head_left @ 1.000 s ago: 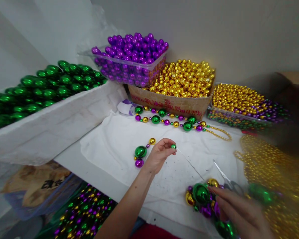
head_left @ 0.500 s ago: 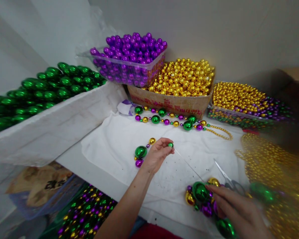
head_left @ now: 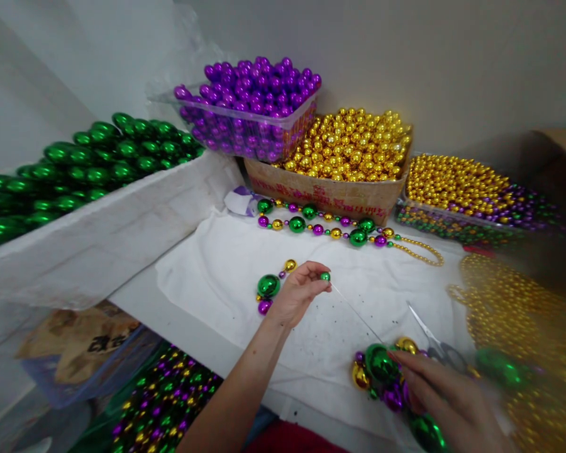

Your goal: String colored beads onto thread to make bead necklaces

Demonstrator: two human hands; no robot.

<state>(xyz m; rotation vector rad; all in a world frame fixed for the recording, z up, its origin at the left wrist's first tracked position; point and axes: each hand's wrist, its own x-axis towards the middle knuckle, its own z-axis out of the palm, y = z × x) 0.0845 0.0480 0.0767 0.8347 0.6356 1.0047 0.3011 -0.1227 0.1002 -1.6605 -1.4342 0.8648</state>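
Note:
Between thumb and fingers, my left hand (head_left: 304, 290) pinches a small shiny green bead (head_left: 325, 277). A thin straight needle or taut thread (head_left: 356, 311) runs from it down to my right hand (head_left: 448, 390); which of the two I cannot tell. That right hand is closed around a bunch of strung beads (head_left: 382, 363) in green, gold and purple, its fingertips at a large green one. Beside my left wrist lies a short row of beads (head_left: 268, 286) on the white cloth (head_left: 207, 270). Scissors (head_left: 434, 343) lie just beyond my right hand.
A finished-looking bead necklace (head_left: 317, 230) stretches across the back. Behind stand a purple bead tub (head_left: 245, 119), a carton of gold beads (head_left: 325, 195) and a tub of small mixed beads (head_left: 457, 217). A white foam box (head_left: 122, 220) of green beads borders the left; gold strands (head_left: 504, 308) lie right.
The whole view has shifted very slightly. Both hands keep nearly the same pose, the green bead still pinched in my left and the bunch still in my right.

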